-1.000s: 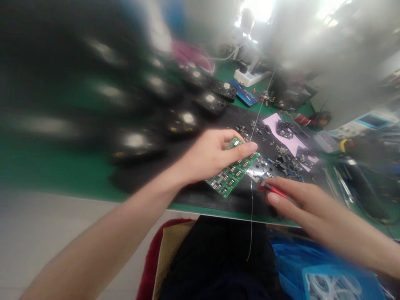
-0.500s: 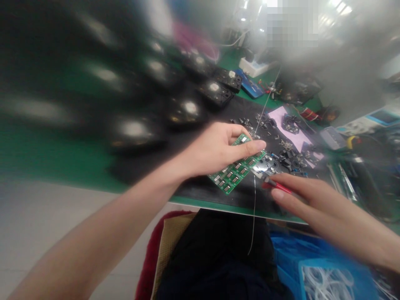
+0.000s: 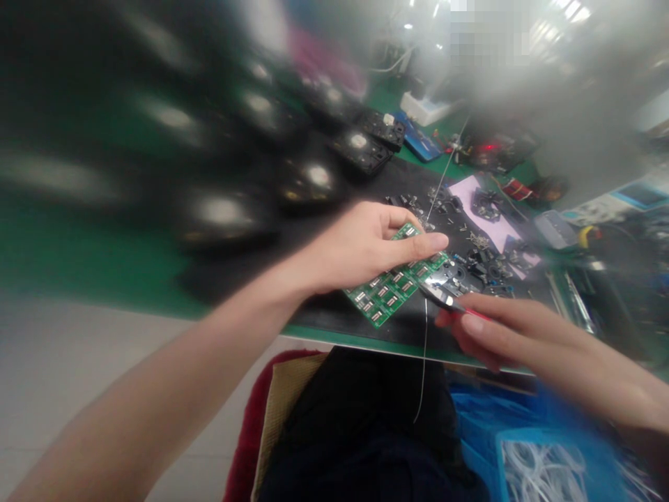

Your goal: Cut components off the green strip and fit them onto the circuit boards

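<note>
My left hand (image 3: 379, 244) grips a green circuit board panel (image 3: 389, 294) by its far side, thumb across the top. Rows of small connectors cover the panel, which tilts above a black mat (image 3: 334, 314). In my right hand (image 3: 515, 328) are red-handled pliers (image 3: 444, 298), fingers closed round the handles. The tips of the pliers meet the panel's right edge; whether they bite on it I cannot tell. A thin wire (image 3: 424, 362) hangs below the jaws, past the table edge.
Small loose parts (image 3: 478, 268) lie on the mat at right, near a pink paper (image 3: 488, 216). Black housings (image 3: 360, 150) stand in rows at left. A blue bin (image 3: 491, 439) with clear tubing sits below the table edge at right. Tweezers (image 3: 580, 300) lie far right.
The pliers have turned slightly and more of their jaws shows; my right hand has shifted a little right and its fingers have spread lower. The panel stays almost still. A red light shows at the back.
</note>
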Motion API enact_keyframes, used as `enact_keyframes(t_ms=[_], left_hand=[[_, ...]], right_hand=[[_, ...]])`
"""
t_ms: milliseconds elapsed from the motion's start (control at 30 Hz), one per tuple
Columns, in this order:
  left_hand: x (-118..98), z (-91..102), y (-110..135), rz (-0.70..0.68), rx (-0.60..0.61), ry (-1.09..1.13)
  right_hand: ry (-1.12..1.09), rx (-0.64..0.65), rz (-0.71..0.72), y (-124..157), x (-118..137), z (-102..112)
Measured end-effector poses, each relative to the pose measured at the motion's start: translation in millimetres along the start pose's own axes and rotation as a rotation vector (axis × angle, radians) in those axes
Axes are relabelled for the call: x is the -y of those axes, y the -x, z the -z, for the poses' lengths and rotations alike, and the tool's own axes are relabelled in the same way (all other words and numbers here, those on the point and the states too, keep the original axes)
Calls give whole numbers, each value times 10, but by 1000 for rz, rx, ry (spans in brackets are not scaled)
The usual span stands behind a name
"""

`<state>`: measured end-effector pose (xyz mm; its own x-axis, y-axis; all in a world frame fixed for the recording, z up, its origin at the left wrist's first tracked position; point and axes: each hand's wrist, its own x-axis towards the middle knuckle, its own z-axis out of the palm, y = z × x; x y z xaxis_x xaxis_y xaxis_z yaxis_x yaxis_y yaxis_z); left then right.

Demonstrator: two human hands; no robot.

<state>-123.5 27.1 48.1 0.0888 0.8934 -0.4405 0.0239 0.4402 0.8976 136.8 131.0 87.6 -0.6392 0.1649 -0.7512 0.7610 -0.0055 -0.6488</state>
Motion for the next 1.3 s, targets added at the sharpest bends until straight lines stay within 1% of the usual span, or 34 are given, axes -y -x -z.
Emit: enact_keyframes(t_ms=[133,233,333,567,733,900,1167,1300], left_hand=[[3,0,-3,7,4,-2],[1,0,-8,15,6,-8],[-6,2,-9,9,4,-12],[13,0,-18,25,-1,-38],[29,-5,-17,31,-12,-51],[29,-9,-14,19,-12,-46],[60,-7,-32,27,12,-35],[34,9,-13,30,69,-34]], right_hand=[[-86,92,-22,-4,-60,3],[-106,120,-15,-15,-44,-1],[-89,91,-10,-7,-1,-15],[77,-15,-16,21,57,-32],[125,-9,16,7,61,-27],[122,18,43,2,99,-33],[259,-41,129,-39,97,-71],[300,-87,160,-68,100,-105]])
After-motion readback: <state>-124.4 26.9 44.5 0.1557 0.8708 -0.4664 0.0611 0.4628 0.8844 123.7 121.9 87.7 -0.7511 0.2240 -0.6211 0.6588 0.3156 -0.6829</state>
